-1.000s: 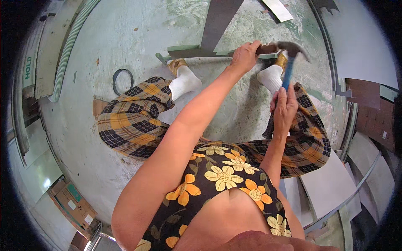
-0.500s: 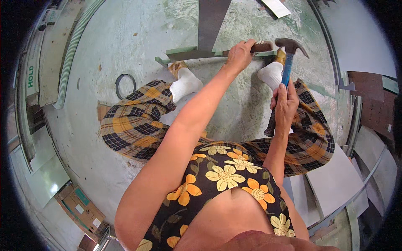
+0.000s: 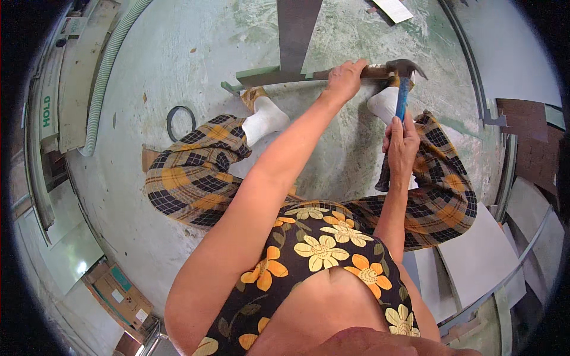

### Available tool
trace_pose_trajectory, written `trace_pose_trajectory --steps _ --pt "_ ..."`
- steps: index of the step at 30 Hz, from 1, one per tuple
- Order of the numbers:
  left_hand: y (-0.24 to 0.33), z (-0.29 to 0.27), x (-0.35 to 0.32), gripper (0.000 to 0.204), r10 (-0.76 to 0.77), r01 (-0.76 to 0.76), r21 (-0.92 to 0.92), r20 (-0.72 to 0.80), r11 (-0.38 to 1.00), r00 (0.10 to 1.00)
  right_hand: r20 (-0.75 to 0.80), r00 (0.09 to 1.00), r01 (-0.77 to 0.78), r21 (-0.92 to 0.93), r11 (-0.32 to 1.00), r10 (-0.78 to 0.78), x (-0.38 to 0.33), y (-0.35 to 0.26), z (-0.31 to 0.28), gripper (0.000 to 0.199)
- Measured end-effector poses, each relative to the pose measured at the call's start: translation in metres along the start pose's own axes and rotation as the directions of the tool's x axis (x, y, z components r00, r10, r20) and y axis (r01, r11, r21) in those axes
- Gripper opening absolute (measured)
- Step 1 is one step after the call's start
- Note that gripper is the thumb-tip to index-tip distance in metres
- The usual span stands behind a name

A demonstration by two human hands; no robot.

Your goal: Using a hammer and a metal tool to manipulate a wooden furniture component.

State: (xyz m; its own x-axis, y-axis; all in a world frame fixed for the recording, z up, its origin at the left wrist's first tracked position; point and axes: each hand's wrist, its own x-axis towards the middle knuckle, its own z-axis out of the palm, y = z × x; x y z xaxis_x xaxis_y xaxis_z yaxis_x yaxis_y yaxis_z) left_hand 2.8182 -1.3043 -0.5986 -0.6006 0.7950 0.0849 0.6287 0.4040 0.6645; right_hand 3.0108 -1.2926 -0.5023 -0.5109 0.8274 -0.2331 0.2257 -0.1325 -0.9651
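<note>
My left hand (image 3: 346, 80) is closed round a brown wooden-handled tool (image 3: 374, 72), like a chisel, lying nearly level. Its narrow end points left, toward a dark grey strip with a green edge (image 3: 260, 77); my fingers hide part of it. A long dark grey board (image 3: 295, 35) runs away from that strip across the floor. My right hand (image 3: 404, 142) grips a claw hammer (image 3: 402, 98) with a blue shaft and black grip. The hammer's head is at the right end of the wooden handle, seemingly touching it.
My white-socked left foot (image 3: 263, 123) and right foot (image 3: 385, 104) flank the work. A black ring (image 3: 180, 123) lies on the floor at left, near a corrugated hose (image 3: 102, 89). Pale sheets (image 3: 475, 261) lie at right; a cardboard box (image 3: 127, 296) stands lower left.
The hammer head has moved down and left onto the end of the wooden handle. My left hand has shifted slightly right with the tool.
</note>
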Motion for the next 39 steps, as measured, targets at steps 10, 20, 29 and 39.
trace_pose_trajectory --steps 10,20,29,39 --pt "-0.008 0.001 -0.006 0.04 -0.011 0.009 0.049 0.044 0.999 0.999 0.002 1.0 -0.004 0.027 1.0 0.004 -0.004 -0.005 0.005 0.043" --pt "-0.008 0.003 -0.007 0.041 -0.011 0.005 0.104 0.062 0.995 0.998 0.037 0.998 -0.046 0.011 0.999 0.046 -0.003 -0.005 0.004 0.042" --pt "-0.014 0.008 -0.009 0.041 0.009 -0.011 0.15 0.015 0.989 1.0 0.042 0.996 -0.071 -0.058 0.996 0.073 -0.003 -0.007 0.006 0.042" --pt "-0.005 -0.049 -0.021 0.039 0.125 -0.135 -0.061 -0.143 0.989 0.982 -0.044 0.99 0.144 0.204 0.968 -0.137 -0.014 -0.032 -0.012 0.043"
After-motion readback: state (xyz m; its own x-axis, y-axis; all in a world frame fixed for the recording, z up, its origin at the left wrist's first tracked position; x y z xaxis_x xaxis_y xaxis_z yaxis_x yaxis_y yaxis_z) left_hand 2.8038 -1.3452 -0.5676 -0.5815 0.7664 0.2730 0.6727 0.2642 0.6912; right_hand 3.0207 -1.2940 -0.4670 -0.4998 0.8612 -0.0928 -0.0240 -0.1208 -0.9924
